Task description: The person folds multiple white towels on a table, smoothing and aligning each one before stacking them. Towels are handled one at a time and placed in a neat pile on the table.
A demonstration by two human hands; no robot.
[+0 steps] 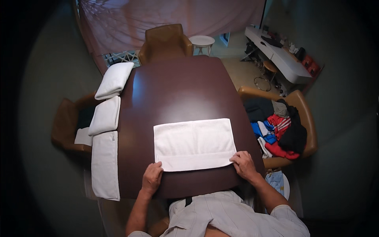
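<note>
A white towel [193,142] lies flat in a rectangle on the dark brown table [177,91], close to its near edge. A band runs across the towel's near part. My left hand [152,176] pinches its near left corner between thumb and fingers. At the near right corner, my right hand [244,164] grips the towel's edge the same way. Along the table's left side lie more white towels: a thick folded one [115,80] at the far end, a folded one [105,115] in the middle, and a long flat one [105,164] nearest me.
A tan armchair [164,41] stands beyond the table, beside a small round white table [201,40]. On the right, another armchair [308,118] holds piled clothes [280,126]. A third armchair [63,122] is at the left. A white desk [284,59] stands far right.
</note>
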